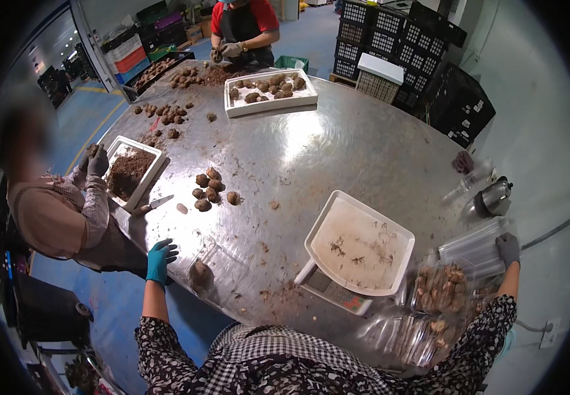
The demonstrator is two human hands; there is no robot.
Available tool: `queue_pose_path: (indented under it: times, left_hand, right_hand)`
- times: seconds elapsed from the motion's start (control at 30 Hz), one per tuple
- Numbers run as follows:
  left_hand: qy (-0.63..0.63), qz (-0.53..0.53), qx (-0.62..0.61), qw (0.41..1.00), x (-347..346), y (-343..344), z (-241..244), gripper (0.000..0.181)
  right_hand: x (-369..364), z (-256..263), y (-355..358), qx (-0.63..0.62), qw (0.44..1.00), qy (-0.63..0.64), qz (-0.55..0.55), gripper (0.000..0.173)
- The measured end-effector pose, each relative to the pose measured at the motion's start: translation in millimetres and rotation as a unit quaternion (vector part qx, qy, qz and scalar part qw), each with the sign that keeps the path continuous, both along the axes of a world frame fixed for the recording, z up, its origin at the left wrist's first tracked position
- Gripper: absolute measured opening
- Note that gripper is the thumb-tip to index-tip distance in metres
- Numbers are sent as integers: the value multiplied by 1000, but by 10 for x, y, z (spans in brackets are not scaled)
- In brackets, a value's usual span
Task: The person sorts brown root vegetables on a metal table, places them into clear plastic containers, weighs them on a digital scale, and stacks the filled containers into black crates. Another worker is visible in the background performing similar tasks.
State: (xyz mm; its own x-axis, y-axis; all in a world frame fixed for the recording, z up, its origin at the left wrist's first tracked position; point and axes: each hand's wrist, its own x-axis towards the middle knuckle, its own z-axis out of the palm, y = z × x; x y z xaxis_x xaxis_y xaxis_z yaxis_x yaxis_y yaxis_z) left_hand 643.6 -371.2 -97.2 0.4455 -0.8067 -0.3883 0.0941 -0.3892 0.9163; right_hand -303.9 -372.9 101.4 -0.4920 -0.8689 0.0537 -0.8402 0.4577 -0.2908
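My left hand (160, 260), in a teal glove, is held at the table's near left edge, fingers apart and nothing in them. Close to it, a brown taro-like tuber (201, 276) sits in a clear plastic tray (219, 260). Far to the right, my right hand (508, 248) wears a grey glove and touches the end of a stack of clear plastic trays (472, 247); its grip is unclear. Before me stands a digital scale (339, 291) with a dirt-specked white pan (359, 237). Clear packs of tubers (440, 291) lie beside it.
Loose tubers (211, 192) and a knife (154, 205) lie on the metal table (265, 148). A co-worker (48, 197) at left holds a tuber over a white foam box (154, 170); another (245, 29) works beyond a box of tubers (272, 106). A kettle (494, 197) stands right.
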Motion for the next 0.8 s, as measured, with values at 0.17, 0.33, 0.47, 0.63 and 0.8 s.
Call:
queue_pose_path:
  times: [0.17,0.33,0.47,0.63,0.8]
  left_hand:
    - [2,14,-3,1000,55,114,-75,30]
    - [14,20,9,1000,121,190,-190,30]
    - [13,24,18,999,71,222,-164,31]
    - [20,16,10,1000,76,156,-188,30]
    - [29,-2,-9,1000,60,146,-148,29]
  right_hand:
    - [-388,-49,36,72,991,-102,-57,37]
    - [-579,-129,64,110,984,-129,-49,47]
    - [-481,-175,-69,34,998,8,-45,40]
    - [-585,-124,-78,-18,957,268,-106,30]
    - [484,634,-256,-153,944,256,-142,33]
